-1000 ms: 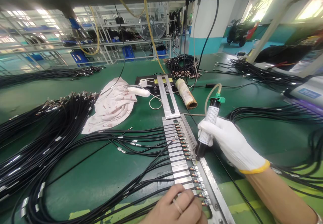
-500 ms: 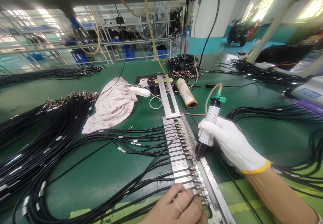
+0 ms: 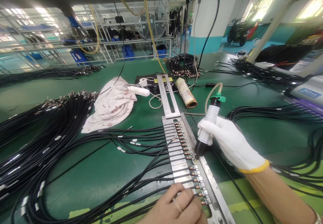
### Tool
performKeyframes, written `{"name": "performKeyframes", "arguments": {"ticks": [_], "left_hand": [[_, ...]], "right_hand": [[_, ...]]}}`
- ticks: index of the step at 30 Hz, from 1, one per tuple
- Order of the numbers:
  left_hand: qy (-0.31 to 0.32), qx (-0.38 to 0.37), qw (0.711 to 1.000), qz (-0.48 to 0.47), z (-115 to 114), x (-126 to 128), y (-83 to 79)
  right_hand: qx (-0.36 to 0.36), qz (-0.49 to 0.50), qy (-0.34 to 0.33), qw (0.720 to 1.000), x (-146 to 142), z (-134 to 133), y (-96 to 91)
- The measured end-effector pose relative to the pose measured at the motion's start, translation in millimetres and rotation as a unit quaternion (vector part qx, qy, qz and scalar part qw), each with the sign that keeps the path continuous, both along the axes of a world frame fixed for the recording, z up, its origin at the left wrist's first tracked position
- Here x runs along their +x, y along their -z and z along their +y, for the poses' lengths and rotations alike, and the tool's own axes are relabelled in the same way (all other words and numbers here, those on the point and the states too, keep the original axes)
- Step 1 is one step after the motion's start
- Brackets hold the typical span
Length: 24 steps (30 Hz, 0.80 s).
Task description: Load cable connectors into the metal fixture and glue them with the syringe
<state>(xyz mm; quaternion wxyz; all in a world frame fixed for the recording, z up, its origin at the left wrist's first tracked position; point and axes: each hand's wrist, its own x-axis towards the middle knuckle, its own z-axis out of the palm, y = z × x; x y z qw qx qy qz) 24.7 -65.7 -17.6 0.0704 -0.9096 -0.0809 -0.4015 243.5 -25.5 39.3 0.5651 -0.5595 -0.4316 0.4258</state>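
My right hand (image 3: 230, 142), in a white glove, is closed round a glue syringe (image 3: 208, 123) with a green cap and a hose. Its black tip touches a cable end on the metal fixture (image 3: 179, 163). Several black cables (image 3: 141, 180) lie side by side in the fixture's slots, their copper connectors (image 3: 195, 175) pointing right. My bare left hand (image 3: 176, 209), with a ring, rests with curled fingers on the cables at the fixture's near end, pressing them down.
Large bundles of black cables (image 3: 42, 143) cover the green table at the left and right (image 3: 290, 116). Behind the fixture lie a patterned cloth (image 3: 113, 106), a white handheld tool (image 3: 137, 90), a black box (image 3: 151, 81) and a paper roll (image 3: 186, 93).
The syringe tip has crept slightly farther along the row of connectors. My left hand stays in place.
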Motion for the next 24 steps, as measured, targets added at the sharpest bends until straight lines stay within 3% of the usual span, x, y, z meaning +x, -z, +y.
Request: {"name": "performKeyframes", "arguments": {"ticks": [24], "left_hand": [[0.002, 0.018, 1.0, 0.011, 0.7, -2.5, 3.4]], "right_hand": [[0.001, -0.001, 0.028, 1.0, 0.7, 1.1, -1.1]]}}
